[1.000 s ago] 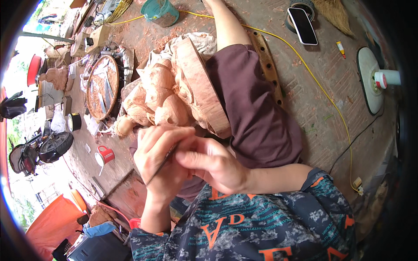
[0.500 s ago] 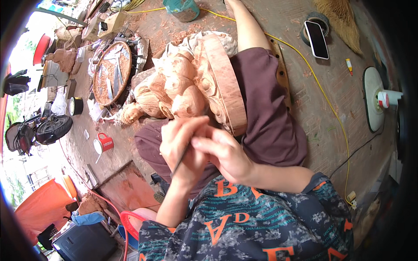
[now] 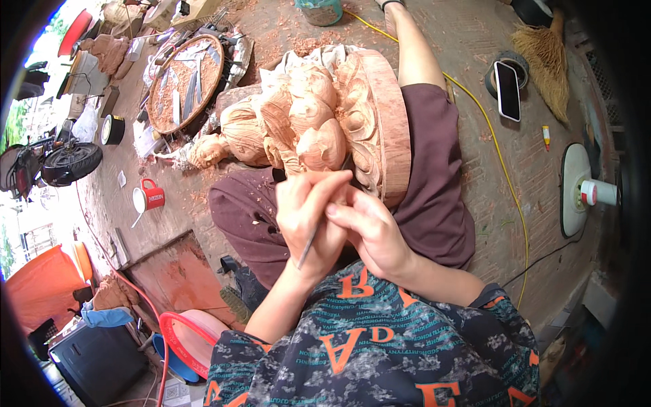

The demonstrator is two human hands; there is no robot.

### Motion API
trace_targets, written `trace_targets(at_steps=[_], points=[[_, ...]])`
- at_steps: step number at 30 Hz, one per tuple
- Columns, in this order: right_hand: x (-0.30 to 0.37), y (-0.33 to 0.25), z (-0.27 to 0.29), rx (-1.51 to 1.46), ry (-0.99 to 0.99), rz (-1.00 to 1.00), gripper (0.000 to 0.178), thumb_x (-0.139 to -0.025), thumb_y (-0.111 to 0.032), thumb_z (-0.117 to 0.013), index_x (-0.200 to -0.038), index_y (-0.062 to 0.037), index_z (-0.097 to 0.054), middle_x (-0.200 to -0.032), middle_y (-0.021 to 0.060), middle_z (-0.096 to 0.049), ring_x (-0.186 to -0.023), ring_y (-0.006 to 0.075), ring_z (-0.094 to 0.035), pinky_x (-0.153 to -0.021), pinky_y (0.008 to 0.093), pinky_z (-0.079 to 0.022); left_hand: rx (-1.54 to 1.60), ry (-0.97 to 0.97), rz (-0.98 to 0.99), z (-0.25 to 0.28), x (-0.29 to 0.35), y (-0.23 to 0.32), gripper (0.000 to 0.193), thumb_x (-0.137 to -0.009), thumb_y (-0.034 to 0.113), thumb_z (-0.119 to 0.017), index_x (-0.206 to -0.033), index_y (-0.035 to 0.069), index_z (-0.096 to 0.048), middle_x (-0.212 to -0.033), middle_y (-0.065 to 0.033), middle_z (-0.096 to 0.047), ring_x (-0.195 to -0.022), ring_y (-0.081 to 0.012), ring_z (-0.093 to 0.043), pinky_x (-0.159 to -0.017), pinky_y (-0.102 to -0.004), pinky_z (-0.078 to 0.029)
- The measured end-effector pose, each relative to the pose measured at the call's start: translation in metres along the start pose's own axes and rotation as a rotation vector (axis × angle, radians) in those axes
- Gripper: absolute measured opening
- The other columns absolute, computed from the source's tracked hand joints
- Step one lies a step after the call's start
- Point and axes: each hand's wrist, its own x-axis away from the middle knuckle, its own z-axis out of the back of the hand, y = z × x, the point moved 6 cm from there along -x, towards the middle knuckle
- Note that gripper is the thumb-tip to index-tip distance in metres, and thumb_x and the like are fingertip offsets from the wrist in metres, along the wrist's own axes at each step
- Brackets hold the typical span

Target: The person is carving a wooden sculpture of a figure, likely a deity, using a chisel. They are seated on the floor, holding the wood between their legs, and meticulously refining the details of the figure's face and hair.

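Both hands clamped on a thin carving tool at the base of a wooden statue.

Left hand (image 3: 312, 217) wrapped shut around a slender carving tool (image 3: 307, 245), right hand (image 3: 369, 230) pressed against it, fingers closed on the upper shaft. Just above, resting across the lap: pale wooden statue (image 3: 319, 122) lying sideways, round pedestal (image 3: 390, 122) to the right. Left of the statue: round tray of chisels (image 3: 184, 91), red mug (image 3: 150, 198). Right of it: yellow cable (image 3: 498, 159), phone (image 3: 508, 90), straw broom (image 3: 550, 57). Likely risk: a slip driving the blade into a fingertip or gouging the carved petals, hands so crowded together. Tool tip and cut spot hidden behind fingers.
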Motion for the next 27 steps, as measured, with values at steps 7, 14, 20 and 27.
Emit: trace_targets(at_steps=[7,14,20,27], points=[[0.001,0.004,-0.001,0.015,-0.007,-0.012,0.022,-0.095,-0.016,-0.054,-0.109,0.0001,-0.051,-0.101,0.0028,-0.057,-0.095,0.0075,-0.055,-0.084,0.0236,-0.044,-0.033,0.006,-0.035,0.011,-0.002,0.006,0.016,-0.077,0.006,-0.068,-0.093,0.004,-0.07,-0.086,-0.0116,-0.065,-0.077,-0.0255,-0.06,-0.073,-0.0338,-0.045],[0.009,0.002,-0.003,0.133,-0.001,0.02,0.026,-0.095,-0.014,-0.052,-0.116,0.0016,-0.05,-0.106,0.0038,-0.056,-0.102,0.0085,-0.053,-0.09,0.025,-0.042,0.073,0.063,-0.062,0.011,0.003,0.005,0.026,-0.069,0.011,-0.068,-0.095,0.008,-0.069,-0.085,-0.0059,-0.064,-0.077,-0.0233,-0.059,-0.072,-0.0351,-0.042],[0.024,-0.003,-0.007,0.239,0.034,0.049,0.03,-0.094,-0.015,-0.054,-0.118,0.0019,-0.048,-0.11,0.0056,-0.056,-0.106,0.0108,-0.052,-0.093,0.0271,-0.04,0.171,0.03,-0.094,0.015,0.004,0.009,0.023,-0.071,0.005,-0.068,-0.094,0.006,-0.07,-0.085,-0.0078,-0.065,-0.078,-0.0246,-0.06,-0.07,-0.0335,-0.044],[0.021,0.0,-0.006,0.233,0.048,0.049,0.025,-0.094,-0.012,-0.054,-0.115,0.0,-0.049,-0.106,0.0029,-0.055,-0.103,0.0089,-0.052,-0.091,0.026,-0.041,0.241,0.035,-0.059,0.011,0.008,0.001,0.022,-0.07,0.009,-0.068,-0.092,0.008,-0.069,-0.083,-0.0038,-0.063,-0.077,-0.0226,-0.059,-0.07,-0.0346,-0.042]])
